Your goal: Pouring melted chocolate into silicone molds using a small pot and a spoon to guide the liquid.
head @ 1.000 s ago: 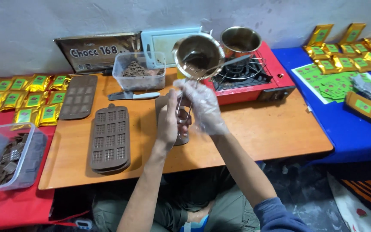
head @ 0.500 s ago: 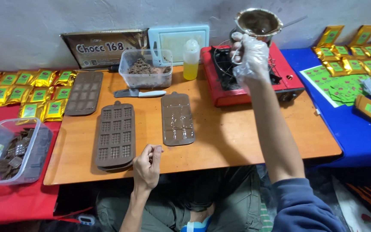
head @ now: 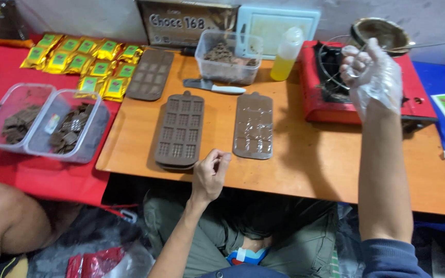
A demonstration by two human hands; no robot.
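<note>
The right hand (head: 372, 77), in a clear plastic glove, has its fingers closed around the thin handle of a small round metal pot (head: 379, 33), held just beyond them above the red portable gas stove (head: 366, 98). The bare left hand (head: 209, 175) rests at the near edge of the wooden tabletop (head: 310, 159), fingers loosely curled and holding nothing, just before a brown rectangular silicone chocolate mould (head: 180, 129).

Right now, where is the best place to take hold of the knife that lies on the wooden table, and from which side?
Probably grip the knife by its pale handle, the end pointing toward the yellow squeeze bottle, coming from above. It lies flat in front of the clear tub, with bare wooden table around the handle and the dark blade pointing the other way.
</note>
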